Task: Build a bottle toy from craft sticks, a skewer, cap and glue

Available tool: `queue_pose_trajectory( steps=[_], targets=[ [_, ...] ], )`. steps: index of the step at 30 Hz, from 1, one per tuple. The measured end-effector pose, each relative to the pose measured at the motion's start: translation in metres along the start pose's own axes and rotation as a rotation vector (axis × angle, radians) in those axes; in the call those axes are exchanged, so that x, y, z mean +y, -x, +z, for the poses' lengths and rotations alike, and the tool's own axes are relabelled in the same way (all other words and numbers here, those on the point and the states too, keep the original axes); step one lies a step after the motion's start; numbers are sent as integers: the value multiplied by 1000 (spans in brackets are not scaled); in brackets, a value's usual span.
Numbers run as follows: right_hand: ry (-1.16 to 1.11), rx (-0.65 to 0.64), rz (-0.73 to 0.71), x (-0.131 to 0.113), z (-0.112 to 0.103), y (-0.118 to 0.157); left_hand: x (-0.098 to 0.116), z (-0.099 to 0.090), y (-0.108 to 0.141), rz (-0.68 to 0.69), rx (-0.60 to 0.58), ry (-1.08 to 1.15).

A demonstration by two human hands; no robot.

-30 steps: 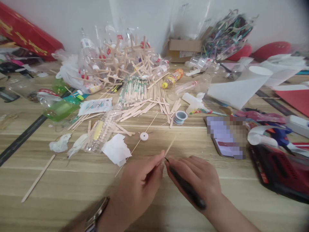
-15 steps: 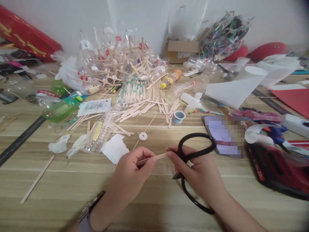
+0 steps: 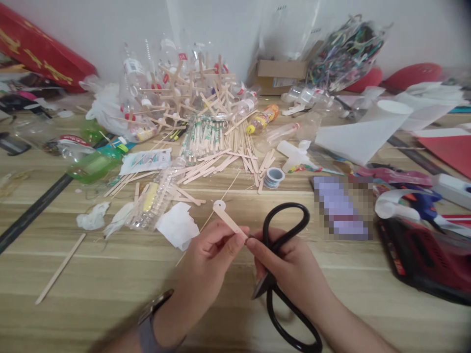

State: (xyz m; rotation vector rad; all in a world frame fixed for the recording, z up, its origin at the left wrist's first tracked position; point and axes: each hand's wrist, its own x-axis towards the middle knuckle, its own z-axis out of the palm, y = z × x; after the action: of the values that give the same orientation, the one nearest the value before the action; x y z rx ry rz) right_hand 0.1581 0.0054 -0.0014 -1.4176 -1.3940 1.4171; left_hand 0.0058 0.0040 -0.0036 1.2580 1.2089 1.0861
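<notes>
Near the front middle of the table, my left hand (image 3: 209, 264) pinches a flat wooden stick (image 3: 230, 220) between thumb and fingertips; its rounded end points up and away. Black-handled scissors (image 3: 287, 225) are held in my right hand (image 3: 290, 269), with the short blades pointing down to the left. My right thumb and fingertip meet at the near end of the stick, touching or almost touching it. Just beyond the stick lies a small white disc (image 3: 220, 203), partly covered by it, with a thin skewer (image 3: 232, 184) beside it.
Loose wooden sticks (image 3: 206, 166), a spool (image 3: 274, 177) and a ribbed clear bottle (image 3: 158, 198) lie beyond my hands. A single stick (image 3: 61, 268) is at the left. On the right are a phone (image 3: 340, 206) and a red and black case (image 3: 423, 260). Bottles with crossed sticks (image 3: 180, 93) stand behind.
The stick in my left hand has turned from roughly level to pointing up and away. The scissors have shifted slightly left and tilted with my right hand. The view has moved a little.
</notes>
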Motion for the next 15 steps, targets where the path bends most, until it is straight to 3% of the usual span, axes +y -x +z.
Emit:
queue_pose_trajectory(
  steps=[3, 7, 11, 15],
  targets=[
    [99, 6, -104, 1, 4, 3, -1, 1, 1, -43, 29, -39],
    [344, 172, -370, 5, 3, 4, 0, -3, 3, -101, 31, -125],
    [552, 254, -642, 12, -1, 1, 1, -3, 4, -45, -33, -287],
    [694, 250, -754, 18, -6, -1, 3, -2, 5, 46, -55, -385]
  ],
)
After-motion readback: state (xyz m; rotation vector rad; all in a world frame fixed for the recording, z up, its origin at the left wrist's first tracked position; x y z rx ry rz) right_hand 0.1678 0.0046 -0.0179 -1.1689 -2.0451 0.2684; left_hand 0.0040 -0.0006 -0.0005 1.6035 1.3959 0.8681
